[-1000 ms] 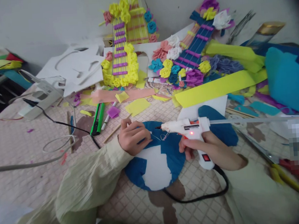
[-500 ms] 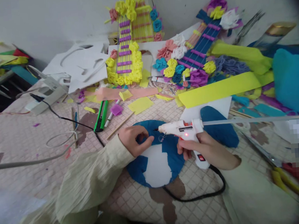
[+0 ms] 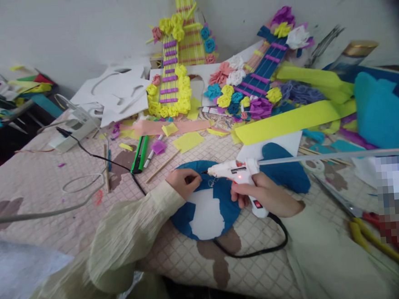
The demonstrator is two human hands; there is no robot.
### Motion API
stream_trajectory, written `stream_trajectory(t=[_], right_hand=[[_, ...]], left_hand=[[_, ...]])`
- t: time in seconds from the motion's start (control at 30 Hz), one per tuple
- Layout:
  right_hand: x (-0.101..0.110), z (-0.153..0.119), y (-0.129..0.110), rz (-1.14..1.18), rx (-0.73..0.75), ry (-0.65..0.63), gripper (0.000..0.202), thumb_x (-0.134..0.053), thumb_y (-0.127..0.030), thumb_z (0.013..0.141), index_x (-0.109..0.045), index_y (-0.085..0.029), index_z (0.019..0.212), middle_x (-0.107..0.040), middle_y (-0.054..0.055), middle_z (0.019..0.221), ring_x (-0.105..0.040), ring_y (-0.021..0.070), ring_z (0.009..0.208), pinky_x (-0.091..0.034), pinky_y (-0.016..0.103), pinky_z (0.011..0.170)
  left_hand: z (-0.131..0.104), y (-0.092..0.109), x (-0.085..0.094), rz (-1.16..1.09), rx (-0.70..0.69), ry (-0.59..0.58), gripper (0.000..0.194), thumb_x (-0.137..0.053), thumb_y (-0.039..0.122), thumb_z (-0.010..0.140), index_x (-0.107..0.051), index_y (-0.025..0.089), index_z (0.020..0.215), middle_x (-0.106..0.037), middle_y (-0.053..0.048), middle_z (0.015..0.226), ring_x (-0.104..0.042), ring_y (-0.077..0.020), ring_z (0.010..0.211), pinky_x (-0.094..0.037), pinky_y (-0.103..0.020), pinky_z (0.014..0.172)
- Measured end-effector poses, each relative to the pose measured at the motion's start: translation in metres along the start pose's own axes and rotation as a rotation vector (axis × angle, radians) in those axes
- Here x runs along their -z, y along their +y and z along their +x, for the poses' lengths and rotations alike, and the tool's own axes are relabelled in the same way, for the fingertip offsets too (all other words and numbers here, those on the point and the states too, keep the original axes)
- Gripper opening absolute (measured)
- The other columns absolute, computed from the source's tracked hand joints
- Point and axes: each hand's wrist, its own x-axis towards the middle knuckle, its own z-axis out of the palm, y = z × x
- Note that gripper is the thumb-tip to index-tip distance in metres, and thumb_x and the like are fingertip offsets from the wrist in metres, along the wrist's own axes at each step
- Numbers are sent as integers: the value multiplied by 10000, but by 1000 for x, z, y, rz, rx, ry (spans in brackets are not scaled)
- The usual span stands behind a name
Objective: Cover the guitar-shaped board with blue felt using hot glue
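At frame centre our right hand (image 3: 260, 193) clenched the glue gun (image 3: 237, 173); our left hand (image 3: 184, 182) pinched the blue disc (image 3: 206, 199).

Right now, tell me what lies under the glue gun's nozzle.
A round blue disc with a white patch lies there, on the quilted cloth. The left hand covers its edge; whatever lies beneath the disc is hidden.

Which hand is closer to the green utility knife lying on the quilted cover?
Left. The left hand rests just right of the green utility knife; the right hand grips the white glue gun farther right.
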Motion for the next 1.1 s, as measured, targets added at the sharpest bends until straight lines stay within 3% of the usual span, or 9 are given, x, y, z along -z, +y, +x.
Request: stream_trajectory(t=[0.4,1.1], right_hand=[[0,4,1,14,-20,-7,211,-531,-310,728,-555,-142,603,-596,23,603,-543,109,477,-377,239,455],[-2,9,-7,28,-99,-16,289,-534,-326,738,-517,-145,514,-522,-11,455,-512,98,412,-346,211,418]], left_hand=[[-2,6,1,-37,115,6,121,-549,182,645,-658,147,607,-551,31,459,-443,-58,423,-349,-171,443],[-6,-5,-2,-117,25,68,129,-561,204,651,-668,155,598,-603,12,492,-458,-60,421,-359,-163,421]])
